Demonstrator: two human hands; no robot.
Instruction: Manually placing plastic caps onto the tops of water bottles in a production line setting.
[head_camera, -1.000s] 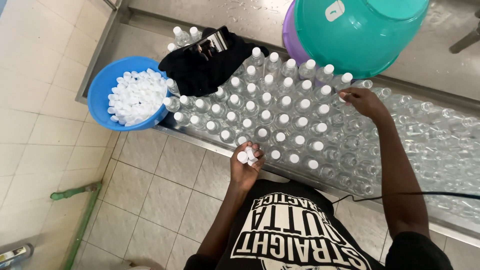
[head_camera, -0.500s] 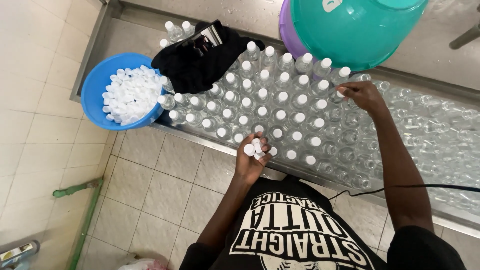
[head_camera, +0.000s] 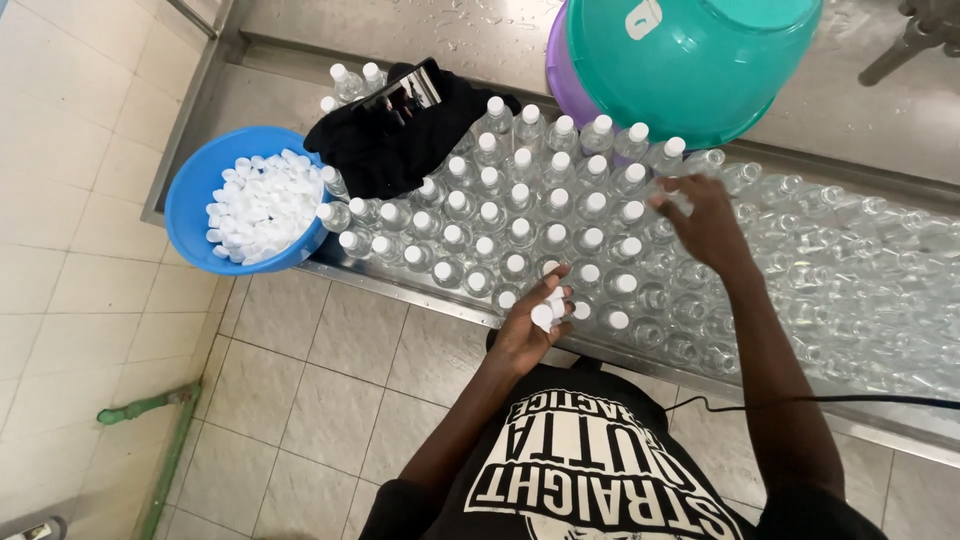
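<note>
Left hand (head_camera: 528, 328) cupped palm-up at six o'clock of the bottle block, fingers curled around a few white caps (head_camera: 549, 305). Right hand (head_camera: 705, 222) out at three o'clock, fingers bunched over an uncapped bottle (head_camera: 668, 232); blurred, so what it pinches is hard to tell. The clear bottles (head_camera: 520, 215) stand upright, long axis vertical, necks toward the camera, on the steel table (head_camera: 260, 95). At nine o'clock, a blue bowl (head_camera: 190, 195) of loose caps. At twelve o'clock, a black cloth (head_camera: 385, 150) and a teal basin (head_camera: 690, 60), cut off on top.
</note>
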